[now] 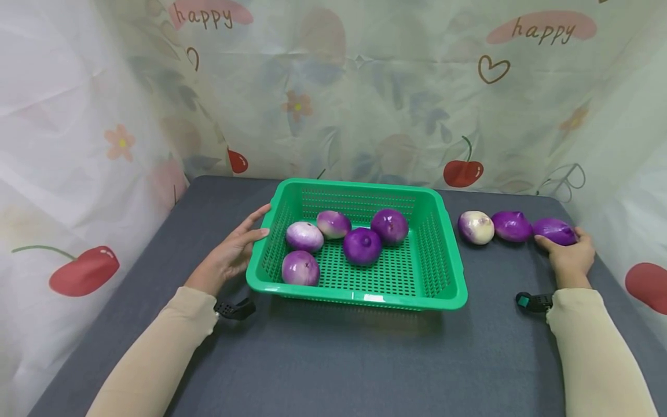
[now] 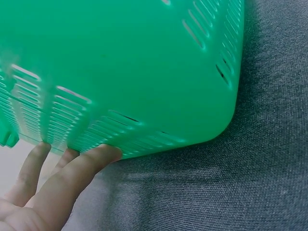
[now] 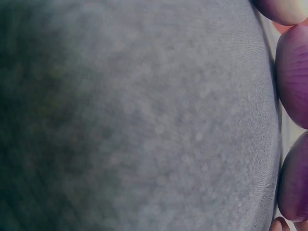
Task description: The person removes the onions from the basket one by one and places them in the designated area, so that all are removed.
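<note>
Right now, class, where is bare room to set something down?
Bare: grey cloth tabletop between beige sleeves, in front of the green perforated plastic basket, and its front right floor. Crowded: right of it, by three round purple-and-white onions.

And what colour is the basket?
The basket is bright green; the head view shows it best.

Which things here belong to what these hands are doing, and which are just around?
Part of the work:
green basket, touched by the left hand
five onions inside it
two loose onions to its right
rightmost onion, gripped by the right hand

Just around:
printed curtain
grey table underneath
black wrist devices
</note>
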Demonstrator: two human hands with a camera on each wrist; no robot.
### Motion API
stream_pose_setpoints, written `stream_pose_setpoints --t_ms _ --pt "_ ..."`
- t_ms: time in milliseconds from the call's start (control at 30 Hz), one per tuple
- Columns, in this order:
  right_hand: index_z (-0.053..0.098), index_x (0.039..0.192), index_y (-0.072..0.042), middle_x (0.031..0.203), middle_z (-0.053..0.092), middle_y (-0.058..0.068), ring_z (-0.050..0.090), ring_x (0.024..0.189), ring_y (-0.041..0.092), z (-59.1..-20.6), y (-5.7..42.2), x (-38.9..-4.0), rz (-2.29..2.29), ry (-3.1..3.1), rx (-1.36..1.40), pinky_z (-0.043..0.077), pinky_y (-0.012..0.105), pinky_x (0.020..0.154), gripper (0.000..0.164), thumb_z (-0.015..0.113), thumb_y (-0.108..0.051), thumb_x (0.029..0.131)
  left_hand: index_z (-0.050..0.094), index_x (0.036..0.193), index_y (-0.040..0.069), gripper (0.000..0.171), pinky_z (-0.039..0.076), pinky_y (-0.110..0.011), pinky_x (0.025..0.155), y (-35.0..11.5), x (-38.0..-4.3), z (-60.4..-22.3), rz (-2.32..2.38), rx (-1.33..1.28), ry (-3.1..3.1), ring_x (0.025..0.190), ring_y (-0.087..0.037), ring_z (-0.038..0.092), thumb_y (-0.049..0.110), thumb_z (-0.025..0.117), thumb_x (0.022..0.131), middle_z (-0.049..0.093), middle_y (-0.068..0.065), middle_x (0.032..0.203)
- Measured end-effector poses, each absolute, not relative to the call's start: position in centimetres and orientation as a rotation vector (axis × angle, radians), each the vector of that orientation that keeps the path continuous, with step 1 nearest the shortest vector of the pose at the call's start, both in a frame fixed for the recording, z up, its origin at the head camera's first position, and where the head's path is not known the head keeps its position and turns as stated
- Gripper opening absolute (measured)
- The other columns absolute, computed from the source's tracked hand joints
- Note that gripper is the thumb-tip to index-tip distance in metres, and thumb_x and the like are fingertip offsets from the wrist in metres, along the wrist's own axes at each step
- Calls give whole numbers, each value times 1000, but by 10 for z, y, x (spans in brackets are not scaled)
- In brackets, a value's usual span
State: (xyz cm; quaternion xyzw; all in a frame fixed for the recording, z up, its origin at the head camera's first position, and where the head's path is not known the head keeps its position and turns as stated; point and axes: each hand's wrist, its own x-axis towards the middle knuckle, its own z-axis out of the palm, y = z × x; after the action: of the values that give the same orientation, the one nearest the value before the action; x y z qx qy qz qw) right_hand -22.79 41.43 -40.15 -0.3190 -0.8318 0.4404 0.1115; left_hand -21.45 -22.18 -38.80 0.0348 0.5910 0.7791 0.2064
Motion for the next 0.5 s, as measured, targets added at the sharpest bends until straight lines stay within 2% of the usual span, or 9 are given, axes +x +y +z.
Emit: stream_pose_setpoints --t_ms 500 --pt "11 155 -7 161 15 13 13 148 31 -402 415 -229 1323 -2443 -947 15 44 120 89 62 -37 89 21 153 37 62 55 -42 84 -221 -215 -389 2174 100 1640 110 -20 61 13 48 102 40 -6 134"
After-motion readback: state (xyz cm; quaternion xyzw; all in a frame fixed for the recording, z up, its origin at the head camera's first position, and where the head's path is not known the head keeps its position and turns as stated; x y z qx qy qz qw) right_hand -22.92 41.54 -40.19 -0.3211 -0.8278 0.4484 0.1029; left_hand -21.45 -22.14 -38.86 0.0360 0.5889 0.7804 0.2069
